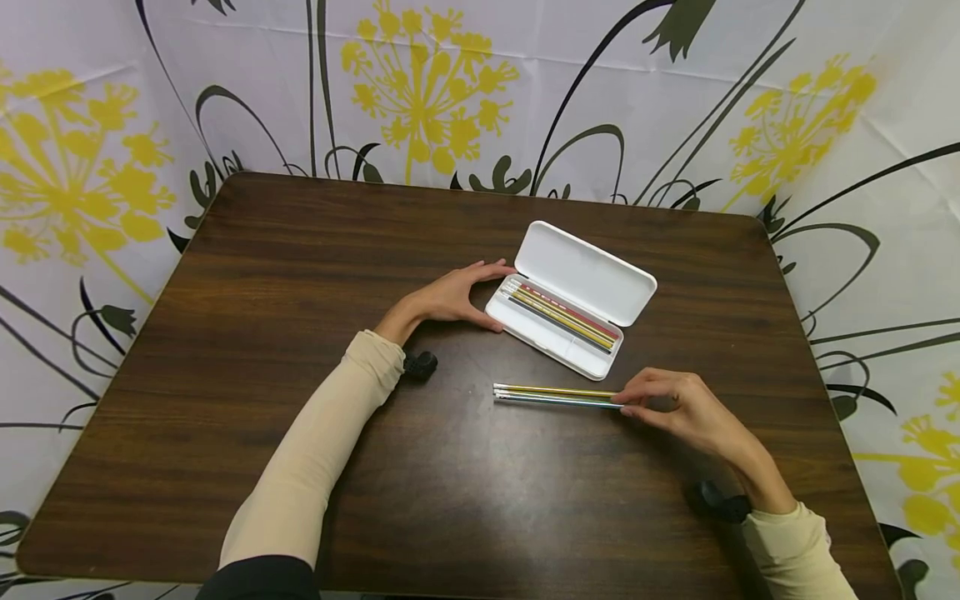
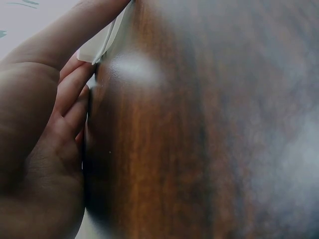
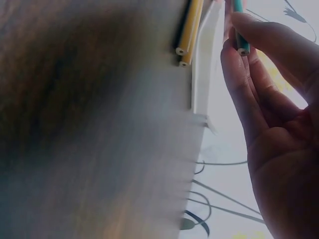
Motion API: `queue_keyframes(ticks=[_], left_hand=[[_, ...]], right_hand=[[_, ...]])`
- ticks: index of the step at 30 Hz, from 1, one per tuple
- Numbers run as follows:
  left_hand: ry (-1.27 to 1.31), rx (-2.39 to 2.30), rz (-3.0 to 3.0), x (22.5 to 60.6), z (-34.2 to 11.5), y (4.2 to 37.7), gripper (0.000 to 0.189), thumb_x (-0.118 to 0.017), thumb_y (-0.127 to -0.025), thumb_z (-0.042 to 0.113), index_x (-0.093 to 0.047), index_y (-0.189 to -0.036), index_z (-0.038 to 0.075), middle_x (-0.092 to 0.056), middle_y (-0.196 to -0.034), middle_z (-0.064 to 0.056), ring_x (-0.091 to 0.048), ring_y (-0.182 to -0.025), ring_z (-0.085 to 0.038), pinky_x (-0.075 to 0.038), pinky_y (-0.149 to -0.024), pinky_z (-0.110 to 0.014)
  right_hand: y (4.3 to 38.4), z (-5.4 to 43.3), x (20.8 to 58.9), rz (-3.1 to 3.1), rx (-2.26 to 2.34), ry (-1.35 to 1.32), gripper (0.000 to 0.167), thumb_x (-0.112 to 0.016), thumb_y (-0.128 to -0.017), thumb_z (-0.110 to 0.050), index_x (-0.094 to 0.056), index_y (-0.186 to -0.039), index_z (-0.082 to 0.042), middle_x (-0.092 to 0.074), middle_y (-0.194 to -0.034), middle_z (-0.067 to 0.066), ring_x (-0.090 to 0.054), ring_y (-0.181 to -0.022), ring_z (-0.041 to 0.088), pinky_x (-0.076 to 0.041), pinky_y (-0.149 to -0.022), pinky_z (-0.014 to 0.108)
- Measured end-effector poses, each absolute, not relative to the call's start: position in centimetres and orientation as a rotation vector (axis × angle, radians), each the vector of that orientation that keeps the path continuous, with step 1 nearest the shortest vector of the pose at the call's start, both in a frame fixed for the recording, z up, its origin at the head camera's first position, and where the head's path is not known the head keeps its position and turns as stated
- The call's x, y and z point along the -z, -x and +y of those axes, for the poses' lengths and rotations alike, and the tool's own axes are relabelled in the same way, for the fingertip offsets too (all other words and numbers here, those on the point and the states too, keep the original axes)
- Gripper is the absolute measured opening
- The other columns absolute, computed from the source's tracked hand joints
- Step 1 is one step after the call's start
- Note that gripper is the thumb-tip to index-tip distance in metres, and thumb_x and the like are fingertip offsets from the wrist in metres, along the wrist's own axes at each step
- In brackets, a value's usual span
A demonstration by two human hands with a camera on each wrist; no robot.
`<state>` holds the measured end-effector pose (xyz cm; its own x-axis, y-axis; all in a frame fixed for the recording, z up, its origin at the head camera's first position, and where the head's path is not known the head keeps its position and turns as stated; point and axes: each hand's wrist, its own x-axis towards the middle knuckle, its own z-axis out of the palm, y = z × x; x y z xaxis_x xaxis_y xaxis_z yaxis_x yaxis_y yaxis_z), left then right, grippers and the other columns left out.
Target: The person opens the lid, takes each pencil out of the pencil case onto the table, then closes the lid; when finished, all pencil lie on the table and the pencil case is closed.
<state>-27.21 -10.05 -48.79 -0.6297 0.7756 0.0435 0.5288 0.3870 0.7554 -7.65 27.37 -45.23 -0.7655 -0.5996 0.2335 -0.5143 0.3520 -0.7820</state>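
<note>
pencil [image 3: 243,44], teal with a pale end, pinched by right hand [image 1: 686,408].

The head view is fairly bright and mostly crisp, its wide lens slightly bowing the edges of the tabletop [image 1: 247,400]. Pale glare spreads over the near middle of the wood; a soft shadow falls beside the right forearm [image 1: 761,475]. The open pencil case [image 1: 585,271] looks nearly washed out. In the left wrist view, the left hand [image 2: 45,134] is dim, the wood smeared with blur and hazy on the right. In the right wrist view, the right hand [image 3: 279,124] is shaded against overexposed cloth [image 3: 224,199].
</note>
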Motion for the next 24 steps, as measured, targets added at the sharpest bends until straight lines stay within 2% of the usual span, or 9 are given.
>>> queue_keyframes(ticks=[3,9,14,24], left_hand=[[-1.142,-1.092,2.338,48.8,-10.1,27.3,0.094,-0.088,-0.071,0.042,-0.042,-0.149,0.017,-0.029,-0.158,-0.009,-0.021,-0.146,-0.015,-0.005,-0.118,-0.027],[-1.118,-1.089,2.336,48.8,-10.0,27.2,0.094,-0.088,-0.071,0.043,-0.042,-0.149,0.019,-0.027,-0.159,-0.007,-0.019,-0.146,-0.017,-0.005,-0.118,-0.025],[-1.101,-1.082,2.342,48.7,-10.1,27.0,0.094,-0.088,-0.07,0.043,-0.042,-0.149,0.021,-0.026,-0.159,-0.006,-0.016,-0.147,-0.019,-0.006,-0.118,-0.025],[-1.109,-1.084,2.344,48.8,-10.0,27.1,0.094,-0.088,-0.071,0.041,-0.042,-0.149,0.021,-0.026,-0.159,-0.007,-0.017,-0.147,-0.019,-0.007,-0.119,-0.029]], right_hand=[[7.6,27.3,45.5,2.509,1.392,1.015,0.033,-0.077,-0.078,0.011,-0.076,-0.103,-0.009,-0.068,-0.094,0.0,-0.063,-0.08,0.016,-0.051,-0.064,0.023],[7.6,27.3,45.5,2.544,1.252,0.914,0.024,-0.077,-0.084,-0.003,-0.077,-0.105,-0.014,-0.068,-0.097,-0.007,-0.063,-0.084,0.009,-0.052,-0.067,0.022],[7.6,27.0,46.3,2.71,1.158,0.977,0.025,-0.082,-0.078,-0.001,-0.078,-0.097,-0.016,-0.068,-0.091,-0.009,-0.062,-0.078,0.007,-0.05,-0.063,0.019],[7.7,26.3,47.1,2.879,1.093,1.099,0.03,-0.085,-0.069,0.006,-0.078,-0.091,-0.013,-0.066,-0.087,-0.008,-0.061,-0.074,0.009,-0.046,-0.065,0.015]])
